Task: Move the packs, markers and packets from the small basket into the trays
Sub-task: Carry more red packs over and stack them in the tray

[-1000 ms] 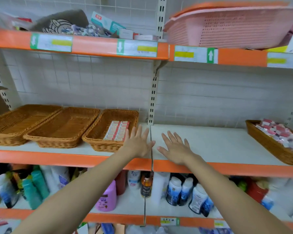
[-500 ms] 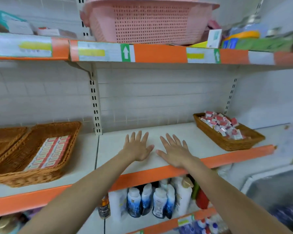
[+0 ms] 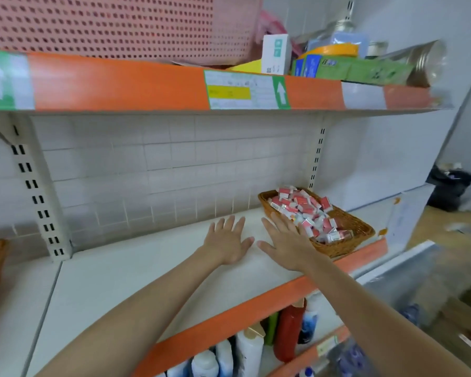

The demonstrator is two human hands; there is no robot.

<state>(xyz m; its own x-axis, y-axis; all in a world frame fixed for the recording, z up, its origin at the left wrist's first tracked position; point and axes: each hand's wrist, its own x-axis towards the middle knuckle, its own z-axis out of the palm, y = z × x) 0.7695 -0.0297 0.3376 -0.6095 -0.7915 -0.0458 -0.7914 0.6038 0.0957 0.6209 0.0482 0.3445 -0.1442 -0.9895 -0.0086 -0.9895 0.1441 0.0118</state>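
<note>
Both hands (left (image 3: 227,244), right (image 3: 286,244)) are lying flat, fingers spread, on the shelf (image 3: 136,278) beside the basket (image 3: 348,235).

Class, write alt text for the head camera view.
Two open hands, left hand and right hand, reach flat over a white shelf toward a wicker basket heaped with small red-and-white packs. Bottles stand on the shelf below.

Two bare forearms reached in from the bottom edge, with no sleeve showing on either up to where the frame cut them off. The left hand (image 3: 226,242) and the right hand (image 3: 286,242) were bare too: no glove, ring, watch or wristband showed, and the fingernails looked short and plain
</note>
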